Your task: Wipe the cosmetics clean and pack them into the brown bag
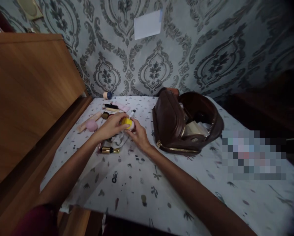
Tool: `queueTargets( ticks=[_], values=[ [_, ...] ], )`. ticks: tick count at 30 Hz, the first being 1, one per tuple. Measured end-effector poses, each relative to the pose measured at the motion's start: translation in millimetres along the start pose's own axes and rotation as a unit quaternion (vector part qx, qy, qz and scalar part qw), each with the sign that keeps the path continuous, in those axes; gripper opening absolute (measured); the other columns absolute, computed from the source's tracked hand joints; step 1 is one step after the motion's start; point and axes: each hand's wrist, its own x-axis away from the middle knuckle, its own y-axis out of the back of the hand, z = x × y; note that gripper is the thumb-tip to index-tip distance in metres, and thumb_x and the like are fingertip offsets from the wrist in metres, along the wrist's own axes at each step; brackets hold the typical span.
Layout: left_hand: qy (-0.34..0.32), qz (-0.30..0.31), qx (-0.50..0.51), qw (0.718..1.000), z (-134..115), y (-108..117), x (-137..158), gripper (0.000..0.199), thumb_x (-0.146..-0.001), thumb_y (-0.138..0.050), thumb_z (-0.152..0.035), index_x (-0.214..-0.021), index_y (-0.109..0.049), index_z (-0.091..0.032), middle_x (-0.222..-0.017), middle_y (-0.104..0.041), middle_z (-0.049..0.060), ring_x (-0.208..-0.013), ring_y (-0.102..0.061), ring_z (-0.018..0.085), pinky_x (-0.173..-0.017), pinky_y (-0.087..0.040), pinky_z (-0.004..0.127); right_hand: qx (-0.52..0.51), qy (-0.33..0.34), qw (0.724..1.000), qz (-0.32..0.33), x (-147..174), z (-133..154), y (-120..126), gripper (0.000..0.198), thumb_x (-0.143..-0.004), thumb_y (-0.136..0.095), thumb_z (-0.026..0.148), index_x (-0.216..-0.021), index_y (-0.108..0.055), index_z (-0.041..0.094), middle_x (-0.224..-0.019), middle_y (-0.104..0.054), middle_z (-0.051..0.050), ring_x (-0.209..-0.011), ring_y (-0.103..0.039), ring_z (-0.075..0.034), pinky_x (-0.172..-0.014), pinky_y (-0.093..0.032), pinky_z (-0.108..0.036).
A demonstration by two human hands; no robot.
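Both of my hands meet over a small round yellow-and-white container [127, 123]. My left hand [112, 125] grips it from the left, fingers over its top. On its right side, my right hand [140, 135] has thumb and fingers closed around the pale edge. A white stick-like item with a dark tip [132, 113] shows just behind; I cannot tell if it touches the container. Beneath my hands lies a crumpled grey-white cloth or cord [117, 140]. A gold-and-black tube [109, 150] lies in front of it. Left of my left hand is a pink makeup sponge [91, 125].
Right of my hands stands an unzipped brown leather bag [170, 118] with items inside. Several cosmetics, including a black pencil-like item [111, 106] and a navy-topped jar [107, 95], lie behind. A wooden cabinet [36, 88] borders the left; a patterned wall [154, 65] closes the back.
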Motion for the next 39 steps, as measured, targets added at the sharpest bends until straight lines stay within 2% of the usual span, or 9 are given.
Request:
queueTargets(
  ticks=[3, 5, 9, 14, 19, 23, 27, 34, 39],
  values=[
    [0.029, 0.023, 0.061, 0.997, 1.8, -7.3, 18.1, 0.054, -0.089, -0.057, -0.040, -0.137, -0.044, -0.019, -0.115, -0.064, 0.009, -0.107, -0.061, 0.023, -0.086, -0.051, 0.032, -0.073, -0.053, 0.996, -0.013, 11.6, 7.2, 12.6, 0.047, -0.080, -0.068, 0.037, -0.119, -0.054, 0.016, -0.103, -0.067, -0.006, -0.082, -0.061, -0.018, -0.071, -0.052, -0.028],
    [0.027, 0.075, -0.019, 0.997, 8.0, -14.1, 30.2, 0.051, -0.089, -0.058, -0.037, -0.135, -0.047, -0.021, -0.117, -0.064, 0.010, -0.112, -0.059, 0.026, -0.091, -0.049, 0.036, -0.131, -0.092, 0.987, -0.016, 21.5, 11.2, 23.4, 0.042, -0.076, -0.070, 0.038, -0.110, -0.055, 0.017, -0.097, -0.066, -0.004, -0.079, -0.062, -0.017, -0.063, -0.051, -0.026],
    [-0.018, 0.120, -0.282, 0.952, 15.5, -35.0, 46.2, 0.022, -0.083, -0.060, -0.019, -0.105, -0.064, -0.019, -0.110, -0.066, 0.011, -0.118, -0.052, 0.030, -0.102, -0.042, 0.047, -0.220, -0.167, 0.961, -0.020, 44.2, 17.5, 40.5, 0.041, -0.071, -0.076, 0.041, -0.098, -0.056, 0.018, -0.087, -0.065, -0.002, -0.073, -0.063, -0.016, -0.055, -0.051, -0.023],
    [-0.003, 0.059, -0.340, 0.939, 4.6, -43.2, 48.2, 0.017, -0.090, -0.046, -0.015, -0.083, -0.061, -0.018, -0.085, -0.066, 0.012, -0.094, -0.058, 0.030, -0.088, -0.046, 0.046, -0.254, -0.190, 0.947, -0.041, 62.7, 20.2, 44.4, 0.041, -0.063, -0.081, 0.035, -0.093, -0.059, 0.019, -0.081, -0.062, 0.002, -0.063, -0.055, -0.010, -0.052, -0.050, -0.021],
    [-0.011, -0.106, -0.109, 0.988, -25.1, -40.6, 52.6, 0.021, -0.099, -0.038, -0.034, -0.102, -0.053, -0.020, -0.111, -0.064, 0.009, -0.103, -0.059, 0.023, -0.088, -0.049, 0.036, -0.199, -0.175, 0.964, -0.033, 67.9, 16.6, 35.1, 0.041, -0.063, -0.077, 0.036, -0.096, -0.060, 0.019, -0.076, -0.061, 0.002, -0.060, -0.053, -0.012, -0.050, -0.046, -0.022],
    [-0.079, -0.036, -0.060, 0.994, -47.4, -69.9, 56.0, 0.020, -0.099, -0.036, -0.031, -0.098, -0.053, -0.021, -0.118, -0.062, 0.009, -0.114, -0.056, 0.022, -0.100, -0.044, 0.035, -0.114, -0.135, 0.984, -0.011, 75.3, 20.4, 26.7, 0.021, -0.069, -0.070, 0.031, -0.083, -0.063, 0.018, -0.072, -0.063, 0.001, -0.067, -0.056, -0.015, -0.064, -0.049, -0.026],
    [0.003, -0.047, -0.100, 0.994, -51.3, -95.1, 54.0, 0.022, -0.099, -0.031, -0.030, -0.089, -0.049, -0.022, -0.088, -0.059, 0.006, -0.087, -0.056, 0.022, -0.082, -0.045, 0.035, -0.079, -0.111, 0.991, 0.003, 82.0, 27.8, 27.2, 0.015, -0.068, -0.066, 0.021, -0.082, -0.067, 0.017, -0.075, -0.065, -0.001, -0.071, -0.054, -0.017, -0.072, -0.048, -0.029],
    [0.118, -0.092, 0.187, 0.971, -21.5, -82.5, 46.5, 0.028, -0.087, -0.051, -0.044, -0.073, -0.046, -0.021, -0.068, -0.045, -0.003, -0.066, -0.044, 0.014, -0.064, -0.038, 0.026, -0.030, -0.028, 0.998, 0.057, 84.3, 28.5, 36.2, 0.040, -0.071, -0.071, 0.018, -0.110, -0.067, 0.020, -0.100, -0.067, -0.005, -0.088, -0.061, -0.019, -0.081, -0.050, -0.031],
    [0.161, -0.080, 0.267, 0.947, -7.9, -86.9, 51.6, 0.044, -0.082, -0.047, -0.064, -0.072, -0.042, -0.022, -0.061, -0.039, -0.006, -0.054, -0.039, 0.011, -0.051, -0.035, 0.024, -0.117, -0.069, 0.989, 0.053, 85.1, 29.9, 32.1, 0.047, -0.072, -0.079, 0.034, -0.114, -0.063, 0.020, -0.110, -0.066, -0.007, -0.096, -0.063, -0.021, -0.082, -0.053, -0.032]
  ],
)
